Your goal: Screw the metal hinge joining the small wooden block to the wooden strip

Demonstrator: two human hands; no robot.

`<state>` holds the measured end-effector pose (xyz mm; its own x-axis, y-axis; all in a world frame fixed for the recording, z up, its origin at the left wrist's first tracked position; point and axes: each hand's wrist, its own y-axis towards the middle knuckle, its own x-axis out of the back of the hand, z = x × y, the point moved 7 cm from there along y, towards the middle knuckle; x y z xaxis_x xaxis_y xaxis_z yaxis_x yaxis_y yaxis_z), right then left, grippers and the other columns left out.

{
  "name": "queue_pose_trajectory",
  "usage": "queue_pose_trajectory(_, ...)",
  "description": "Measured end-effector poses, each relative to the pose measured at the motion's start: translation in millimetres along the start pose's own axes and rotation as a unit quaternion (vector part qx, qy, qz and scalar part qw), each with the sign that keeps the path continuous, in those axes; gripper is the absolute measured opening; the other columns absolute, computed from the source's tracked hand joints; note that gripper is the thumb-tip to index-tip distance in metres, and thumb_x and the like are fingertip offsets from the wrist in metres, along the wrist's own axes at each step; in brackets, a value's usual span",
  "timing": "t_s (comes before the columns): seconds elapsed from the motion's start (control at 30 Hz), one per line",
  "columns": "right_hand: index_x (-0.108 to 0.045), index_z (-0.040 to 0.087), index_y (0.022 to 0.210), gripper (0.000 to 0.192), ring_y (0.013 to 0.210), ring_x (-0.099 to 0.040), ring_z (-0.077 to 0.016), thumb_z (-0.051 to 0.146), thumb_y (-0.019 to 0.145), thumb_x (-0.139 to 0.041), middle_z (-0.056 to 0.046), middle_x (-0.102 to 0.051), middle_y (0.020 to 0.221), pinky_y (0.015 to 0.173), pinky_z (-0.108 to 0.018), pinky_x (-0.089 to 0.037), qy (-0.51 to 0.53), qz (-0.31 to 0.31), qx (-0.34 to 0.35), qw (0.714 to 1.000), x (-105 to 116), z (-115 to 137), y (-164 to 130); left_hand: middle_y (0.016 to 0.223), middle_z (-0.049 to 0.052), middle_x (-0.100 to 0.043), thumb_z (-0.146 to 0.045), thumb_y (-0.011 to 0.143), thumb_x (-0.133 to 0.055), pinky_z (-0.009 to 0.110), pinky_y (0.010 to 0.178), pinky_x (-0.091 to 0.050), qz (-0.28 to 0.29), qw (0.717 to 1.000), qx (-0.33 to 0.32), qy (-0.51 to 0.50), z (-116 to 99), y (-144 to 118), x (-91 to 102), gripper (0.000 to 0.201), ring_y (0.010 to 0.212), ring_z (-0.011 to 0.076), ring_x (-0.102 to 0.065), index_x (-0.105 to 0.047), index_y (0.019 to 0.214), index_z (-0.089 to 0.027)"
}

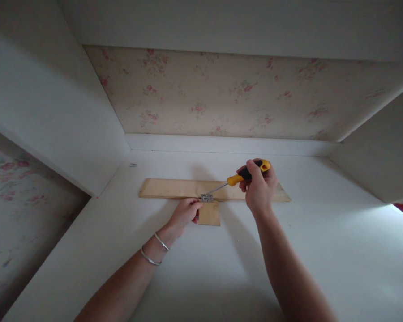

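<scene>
Right hand (260, 190), right of centre, is wrapping tightly around handle of screwdriver (235, 180); shaft is slanting down-left, tip seemingly touching metal hinge (207, 197) at frame centre, presumably keeping working hand clear of hinge. Hinge is straddling seam between long board (174, 189) and small wooden block (209, 214). Left hand (186, 212), fingers curling, is reaching hinge's left edge, probably steadying it; whether fingertips are pinching, cannot tell. White surface (305, 259) is supporting wood from beneath.

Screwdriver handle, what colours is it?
The screwdriver handle is yellow and black, clearest in the head view.
</scene>
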<state>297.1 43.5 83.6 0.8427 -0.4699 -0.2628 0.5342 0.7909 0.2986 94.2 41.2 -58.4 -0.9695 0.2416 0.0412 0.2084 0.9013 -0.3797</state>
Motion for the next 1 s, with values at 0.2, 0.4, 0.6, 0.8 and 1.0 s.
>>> queue_pose_trajectory(0.2,-0.051,0.020,0.085,0.028,0.031,-0.043,-0.0049,0.043,0.076,-0.063,0.004,-0.060,0.062,0.026,-0.016,-0.028,-0.005,0.011,0.005,1.000,-0.5,2.6,-1.3,0.060,0.001,-0.056,-0.027,0.073,-0.055,0.021,0.041,-0.036,-0.011,1.000,0.007,-0.005,1.0,-0.7,0.8,0.014,0.049,0.0099,-0.051,-0.060,0.070,-0.013)
queue_pose_trajectory(0.4,-0.051,0.019,0.085,0.026,0.032,-0.044,-0.0058,0.041,0.077,-0.063,0.004,-0.060,0.062,0.026,-0.017,-0.029,-0.016,0.018,0.000,1.000,-1.1,4.4,-2.3,0.062,0.001,-0.056,-0.028,0.073,-0.054,0.020,0.040,-0.035,-0.010,1.000,0.001,-0.007,-0.5,-1.0,-0.4,0.016,0.050,0.0100,-0.051,-0.061,0.073,-0.013)
queue_pose_trajectory(0.6,-0.052,0.019,0.085,0.025,0.034,-0.045,-0.0062,0.040,0.078,-0.063,0.004,-0.059,0.063,0.028,-0.017,-0.032,-0.040,0.036,0.008,0.999,-5.4,7.5,-6.5,0.062,0.001,-0.057,-0.028,0.072,-0.055,0.020,0.040,-0.035,-0.019,1.000,0.002,-0.009,-1.0,-2.2,1.3,0.017,0.050,0.0102,-0.051,-0.061,0.073,-0.013)
queue_pose_trajectory(0.8,-0.050,0.020,0.087,0.024,0.036,-0.047,-0.0067,0.039,0.079,-0.062,0.003,-0.059,0.065,0.030,-0.018,-0.034,-0.047,0.076,0.016,0.996,-13.7,12.2,-12.6,0.058,0.000,-0.054,-0.028,0.071,-0.055,0.020,0.040,-0.035,-0.034,0.999,-0.013,0.003,-1.6,-1.7,3.5,0.016,0.047,0.0096,-0.048,-0.061,0.069,-0.013)
queue_pose_trajectory(1.0,-0.051,0.021,0.089,0.024,0.040,-0.048,-0.0071,0.039,0.079,-0.062,0.003,-0.058,0.067,0.035,-0.021,-0.039,-0.100,0.097,0.050,0.989,-15.8,23.0,-20.5,0.058,0.001,-0.054,-0.030,0.071,-0.056,0.020,0.041,-0.036,-0.035,0.999,-0.024,0.000,0.1,-0.5,3.2,0.017,0.048,0.0097,-0.048,-0.062,0.069,-0.013)
